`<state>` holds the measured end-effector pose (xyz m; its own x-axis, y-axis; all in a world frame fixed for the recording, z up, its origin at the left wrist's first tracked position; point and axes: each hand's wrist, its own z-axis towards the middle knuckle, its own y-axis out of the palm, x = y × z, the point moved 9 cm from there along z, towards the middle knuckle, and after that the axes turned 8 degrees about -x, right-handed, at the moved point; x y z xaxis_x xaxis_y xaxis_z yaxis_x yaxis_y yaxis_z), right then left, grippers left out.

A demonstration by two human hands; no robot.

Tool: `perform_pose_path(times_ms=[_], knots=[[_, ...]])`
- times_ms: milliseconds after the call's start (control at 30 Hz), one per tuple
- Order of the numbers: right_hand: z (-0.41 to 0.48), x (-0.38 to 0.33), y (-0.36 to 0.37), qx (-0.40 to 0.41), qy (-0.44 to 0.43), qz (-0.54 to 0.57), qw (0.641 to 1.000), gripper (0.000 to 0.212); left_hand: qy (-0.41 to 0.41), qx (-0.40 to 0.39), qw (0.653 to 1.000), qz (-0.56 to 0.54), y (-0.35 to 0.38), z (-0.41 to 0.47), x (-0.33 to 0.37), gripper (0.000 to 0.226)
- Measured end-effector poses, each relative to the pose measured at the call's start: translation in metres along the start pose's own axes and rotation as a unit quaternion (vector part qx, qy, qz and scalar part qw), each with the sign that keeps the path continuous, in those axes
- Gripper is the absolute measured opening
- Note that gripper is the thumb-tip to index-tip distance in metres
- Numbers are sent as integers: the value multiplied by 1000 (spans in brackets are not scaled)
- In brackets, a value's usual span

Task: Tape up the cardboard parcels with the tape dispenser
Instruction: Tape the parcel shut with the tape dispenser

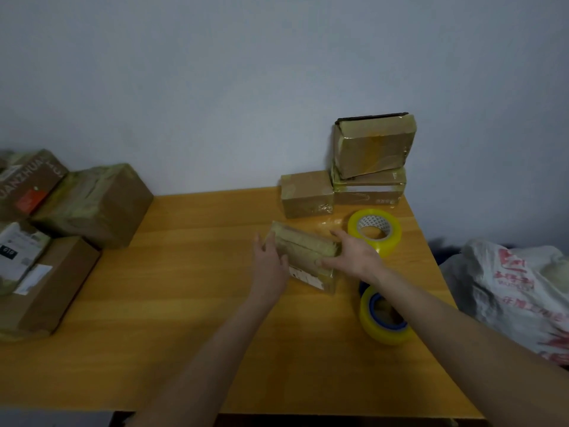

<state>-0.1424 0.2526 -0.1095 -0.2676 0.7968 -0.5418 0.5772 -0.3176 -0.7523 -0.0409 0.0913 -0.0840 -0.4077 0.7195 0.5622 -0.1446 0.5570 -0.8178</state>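
Note:
A small taped cardboard parcel (304,255) lies on the wooden table (172,272), right of centre. My left hand (271,257) holds its left end, fingers along the side. My right hand (354,254) grips its right end with the thumb on the near face. A yellow tape roll on a blue-cored dispenser (383,317) stands on edge just under my right forearm. A second yellow tape roll (375,231) lies flat behind my right hand.
Three taped parcels (369,149) are stacked at the back right against the wall, one tilted on top. Several larger boxes (92,204) crowd the table's left side. A white printed plastic bag (517,291) lies off the table's right edge.

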Motion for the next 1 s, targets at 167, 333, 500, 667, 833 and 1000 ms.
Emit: perform_pose_path(times_ms=[167, 333, 500, 667, 833, 1000], knots=[[-8, -14, 21, -8, -9, 104, 994, 49, 27, -77, 991, -105, 25, -9, 15, 51], [-19, -13, 42, -60, 20, 164, 984, 26, 102, -148, 981, 67, 41, -11, 17, 65], [-31, 27, -13, 44, 50, 91, 994, 26, 117, -125, 953, 250, 50, -11, 25, 66], [-56, 115, -30, 0, 191, -36, 981, 65, 122, -134, 942, 282, 51, -11, 31, 73], [-67, 158, 22, -105, 231, 12, 967, 40, 116, -126, 945, 279, 49, -16, 23, 73], [-63, 155, 21, -55, 228, 32, 972, 33, 98, -103, 946, 291, 45, -16, 21, 74]])
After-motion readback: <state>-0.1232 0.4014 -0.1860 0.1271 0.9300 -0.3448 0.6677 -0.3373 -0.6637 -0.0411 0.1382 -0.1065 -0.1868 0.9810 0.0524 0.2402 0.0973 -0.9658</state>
